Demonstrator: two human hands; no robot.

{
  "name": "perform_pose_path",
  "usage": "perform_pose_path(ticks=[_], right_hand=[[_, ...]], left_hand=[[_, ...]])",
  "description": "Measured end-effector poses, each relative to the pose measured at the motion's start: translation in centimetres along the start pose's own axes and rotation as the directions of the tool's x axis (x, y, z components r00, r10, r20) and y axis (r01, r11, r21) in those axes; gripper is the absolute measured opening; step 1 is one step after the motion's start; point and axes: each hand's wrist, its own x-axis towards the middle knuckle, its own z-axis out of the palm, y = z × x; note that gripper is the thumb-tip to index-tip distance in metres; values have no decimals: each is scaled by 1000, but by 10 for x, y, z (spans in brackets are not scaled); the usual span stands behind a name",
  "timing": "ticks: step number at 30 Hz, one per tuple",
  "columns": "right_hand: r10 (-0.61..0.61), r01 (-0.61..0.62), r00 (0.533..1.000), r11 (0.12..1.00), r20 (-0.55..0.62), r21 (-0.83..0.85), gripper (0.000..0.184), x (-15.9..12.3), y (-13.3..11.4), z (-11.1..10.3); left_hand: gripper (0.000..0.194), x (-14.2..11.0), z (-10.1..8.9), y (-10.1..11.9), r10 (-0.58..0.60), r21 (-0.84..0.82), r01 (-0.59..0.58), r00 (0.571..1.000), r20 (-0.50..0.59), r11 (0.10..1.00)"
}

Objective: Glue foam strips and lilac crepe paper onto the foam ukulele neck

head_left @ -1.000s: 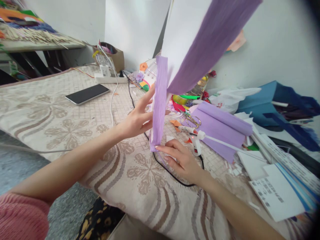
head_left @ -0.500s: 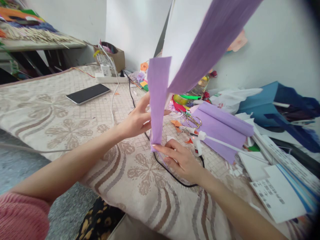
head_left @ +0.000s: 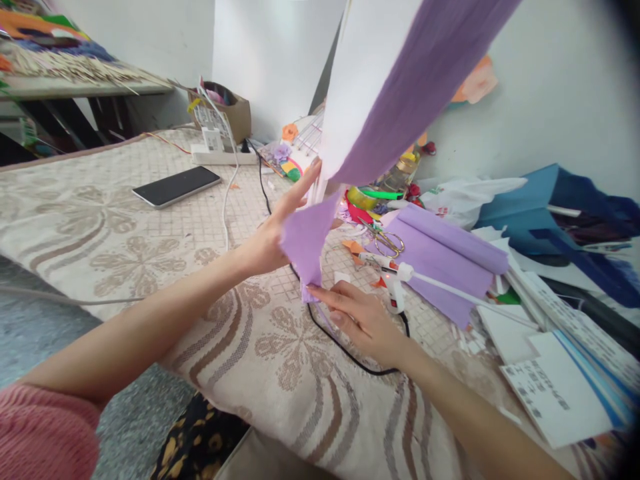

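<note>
Head cam, thin flared purp. strip [head_left: 311, 233], R hand [head_left: 369, 325] touching

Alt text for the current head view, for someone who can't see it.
A person's right hand touches the bottom of a curling purple paper strip, the left hand behind it at a tall white-and-purple piece. On the patterned tablecloth, a glue gun, scissors and purple paper lie right, a phone left.
</note>
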Motion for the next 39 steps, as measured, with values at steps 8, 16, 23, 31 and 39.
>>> perform_pose_path(ticks=[8,16,23,31,39], right_hand=[[-66,71,997,989,40,-132,47,1,4,-6],[-65,84,990,984,123,-157,49,0,12,-9],[19,-20,995,1000,95,18,42,3,15,-9],[-178,185,983,966,52,-181,42,4,14,-9],[-271,266,962,918,24,-295,37,6,14,-10]], left_hand=[[54,6,-4,2,56,-35,-55,998,24,998],[55,7,-6,2,47,-35,-46,998,30,998],[59,6,-7,2,45,-36,-44,998,43,998],[59,1,-5,1,-7,-21,8,999,37,1000],[55,1,-6,2,-15,-31,16,999,42,999]])
